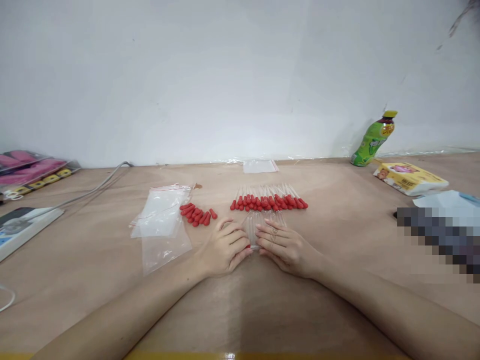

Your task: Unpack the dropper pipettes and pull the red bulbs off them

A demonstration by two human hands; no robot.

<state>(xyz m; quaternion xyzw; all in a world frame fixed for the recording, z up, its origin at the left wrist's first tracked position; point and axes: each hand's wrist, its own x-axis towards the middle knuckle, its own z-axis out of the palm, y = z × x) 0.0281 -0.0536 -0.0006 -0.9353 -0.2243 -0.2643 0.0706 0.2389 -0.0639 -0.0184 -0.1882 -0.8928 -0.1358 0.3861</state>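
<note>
Clear tubes point(254, 229) lie between the left hand point(229, 246) and right hand point(288, 248)

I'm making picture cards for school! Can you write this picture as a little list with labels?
Left hand: at the left side of the clear tubes
Right hand: over their right side
Just beyond: row of red-capped tubes
Left of that row: loose red caps, clear plastic bags
Far right: green bottle, yellow packet

Left forearm point(146, 310) bare, small dark spot point(188, 279) near wrist. Right forearm point(375, 300) bare too. Left grip point(228, 247) bare; right grip point(288, 250) shows thin looped outline point(274, 233) over fingers, ring or drawn mark unclear.
</note>
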